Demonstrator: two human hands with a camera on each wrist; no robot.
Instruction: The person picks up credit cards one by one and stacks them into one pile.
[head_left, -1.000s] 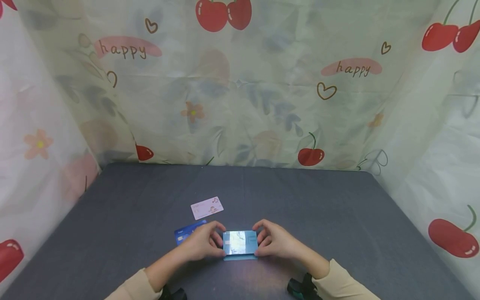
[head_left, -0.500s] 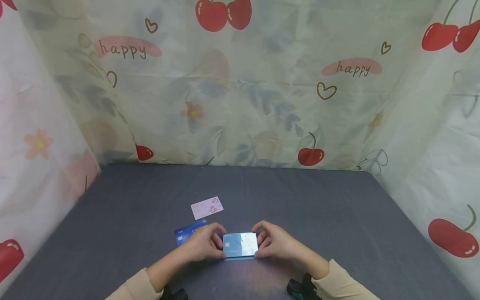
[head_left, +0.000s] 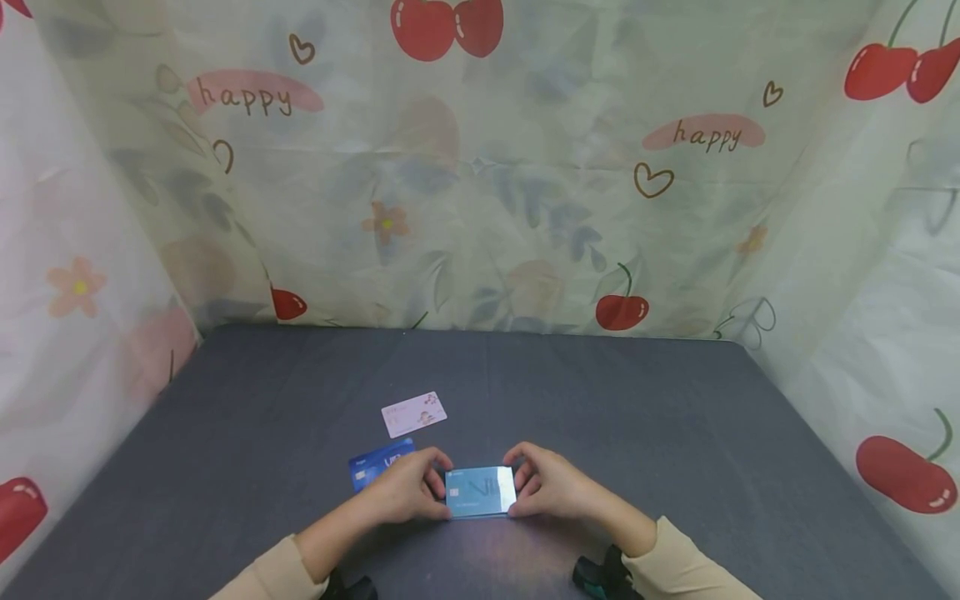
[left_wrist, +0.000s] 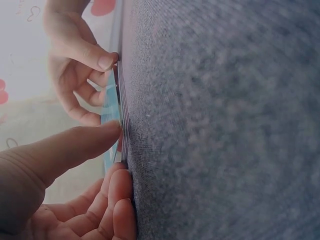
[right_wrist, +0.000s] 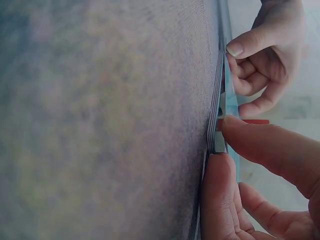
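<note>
A light blue bank card (head_left: 472,492) faces up between my two hands. My left hand (head_left: 408,490) pinches its left short edge, thumb at the near corner and fingers at the far one. On the opposite short edge, my right hand (head_left: 553,485) grips in the same way. The wrist views show a stack of several thin cards (right_wrist: 213,115) lying on the cloth, with the light blue card on top, tilted slightly up from it. Both thumbs meet the near side of the pile.
A dark blue card (head_left: 367,468) lies just left of my left hand, partly covered by it. Beyond that is a pink card (head_left: 414,415). Dark grey cloth (head_left: 600,400) covers the table, and a printed curtain (head_left: 480,250) hangs behind it.
The light blue card's top has tipped down and nearer, and the strip of card under its near edge has narrowed. Both hands keep their grip and have barely moved.
</note>
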